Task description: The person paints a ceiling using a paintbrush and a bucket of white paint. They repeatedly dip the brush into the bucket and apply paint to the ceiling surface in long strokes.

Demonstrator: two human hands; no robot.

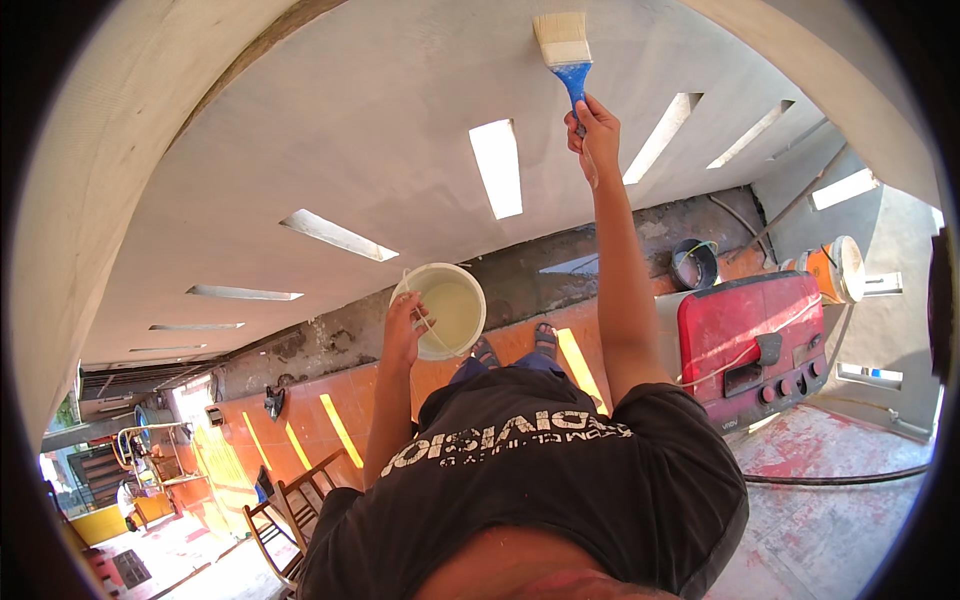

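Observation:
My right hand (594, 137) is stretched up toward the pale grey wall (380, 110), its fingers wrapped round the handle of a wide paintbrush (572, 76). The brush has a blue handle and cream bristles, which point up at the wall; whether they touch it I cannot tell. Lower and to the left, my left hand (404, 322) is closed on the thin white handle of a cream plastic bucket (446, 268). Pale yellowish liquid (452, 312) lies inside the bucket, which hangs in front of my body beside the wall's foot.
Narrow slots (497, 170) in the wall let light through. At the right stand a red machine-like box (750, 335), a black bucket (694, 264) and an orange-and-white bucket (848, 270). A wooden chair (300, 500) is at the lower left, on the orange tiled floor (345, 380). A black hose (840, 479) crosses the floor.

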